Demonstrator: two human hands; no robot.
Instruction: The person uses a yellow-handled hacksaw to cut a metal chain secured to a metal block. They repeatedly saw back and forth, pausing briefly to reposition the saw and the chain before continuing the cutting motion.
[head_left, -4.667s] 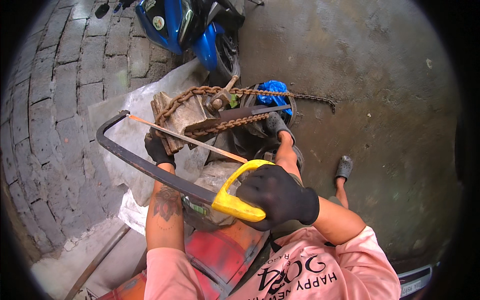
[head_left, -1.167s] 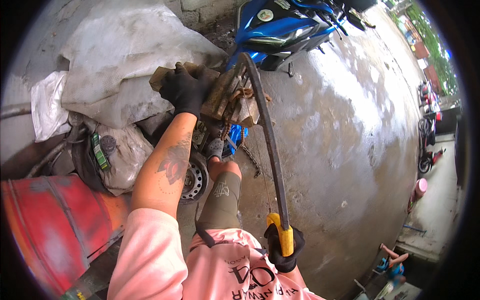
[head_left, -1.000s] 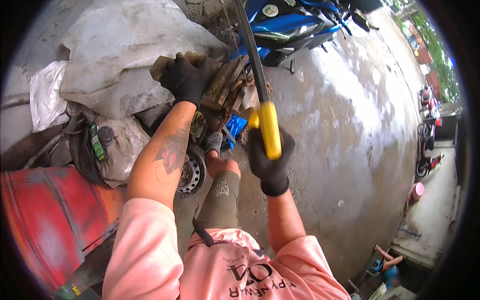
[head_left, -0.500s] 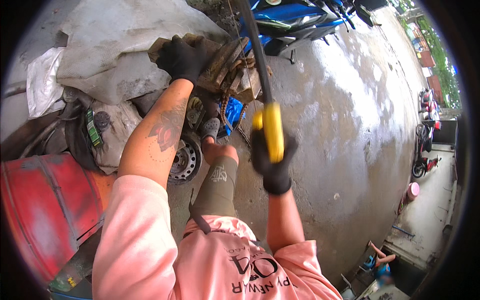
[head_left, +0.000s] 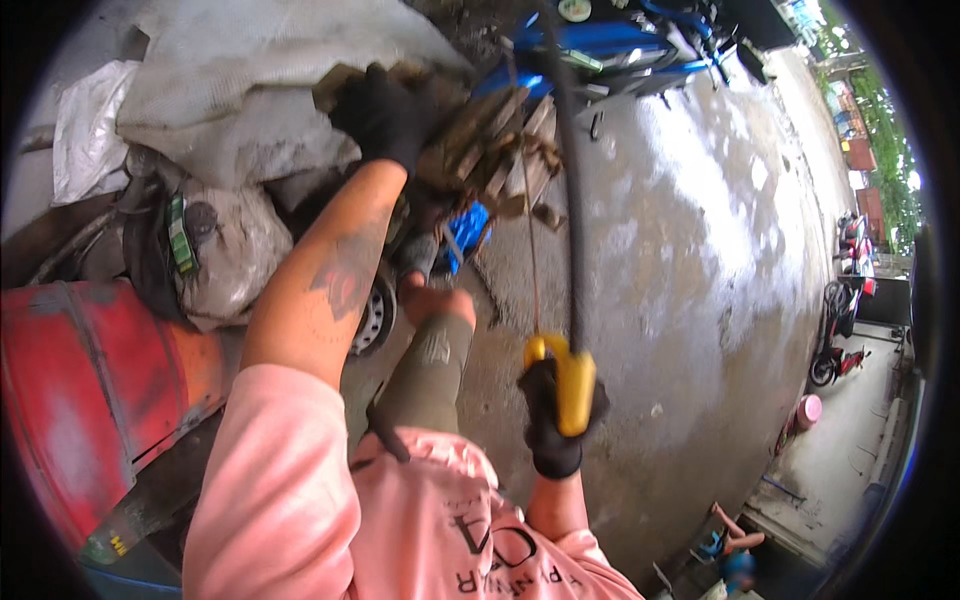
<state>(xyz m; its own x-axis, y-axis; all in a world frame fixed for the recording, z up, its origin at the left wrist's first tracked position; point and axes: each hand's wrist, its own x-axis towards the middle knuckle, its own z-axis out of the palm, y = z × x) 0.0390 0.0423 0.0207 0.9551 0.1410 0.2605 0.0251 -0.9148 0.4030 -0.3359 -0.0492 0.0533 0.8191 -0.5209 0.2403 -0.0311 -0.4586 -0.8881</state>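
Observation:
My right hand (head_left: 546,428), in a black glove, is wrapped round the yellow handle of a bow saw (head_left: 574,235). The saw's dark curved frame runs away from me, and its thin blade passes along the right end of the wood pieces. Black-gloved too, my left hand (head_left: 380,115) grips a piece of wood (head_left: 336,88) from above at the left. Beside it, several rough wood pieces (head_left: 490,140) are stacked together. Motion blurs the left fingers and the saw; the exact spot where the blade meets wood is hard to make out.
A red metal drum (head_left: 95,390) lies at the left, near a stuffed sack (head_left: 235,255) and grey sheeting (head_left: 260,80). Below the wood are a wheel (head_left: 375,318) and something blue (head_left: 465,235). A blue motorcycle (head_left: 610,45) stands ahead. Another person (head_left: 738,565) is at the lower right.
My right hand has drawn the saw back toward me and slightly right. My left hand stays on the wood. The whole view has shifted a little.

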